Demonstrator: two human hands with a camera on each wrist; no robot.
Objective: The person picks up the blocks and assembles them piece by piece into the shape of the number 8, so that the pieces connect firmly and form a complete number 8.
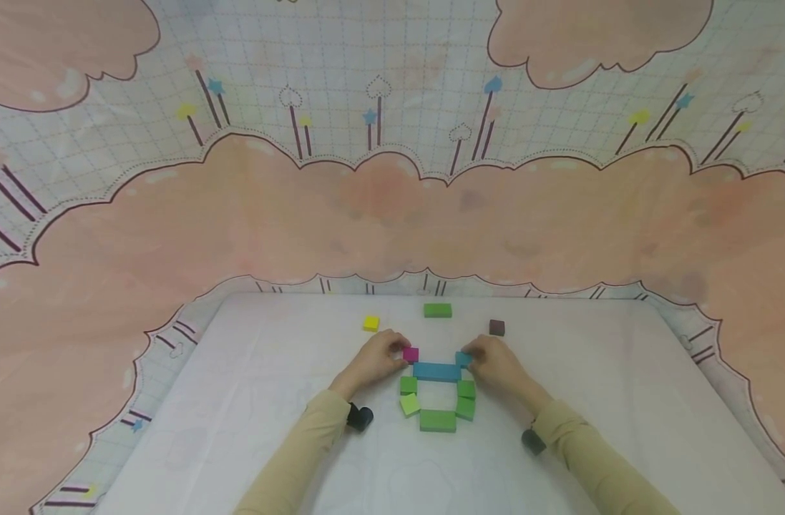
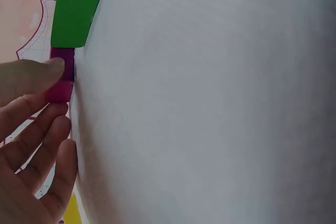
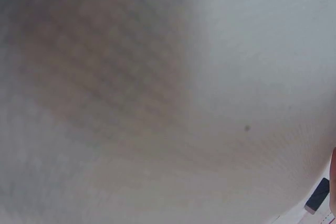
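In the head view my left hand (image 1: pixel 378 355) pinches a magenta block (image 1: pixel 411 355) between thumb and fingers, at the left end of a long blue block (image 1: pixel 436 372). The left wrist view shows the thumb laid on the magenta block (image 2: pixel 62 92), close to a green block (image 2: pixel 76 17). My right hand (image 1: pixel 499 365) holds a small blue block (image 1: pixel 462 359) by its right side, at the long block's other end. Below, several green blocks curve down both sides to a long green block (image 1: pixel 438 420), forming a ring with the blue one.
Behind the hands lie a yellow block (image 1: pixel 371 323), another long green block (image 1: pixel 438 310) and a dark brown block (image 1: pixel 497 327). They rest on a white-covered table (image 1: pixel 237 400). A patterned cloth (image 1: pixel 392 214) hangs behind it. The right wrist view is mostly blurred.
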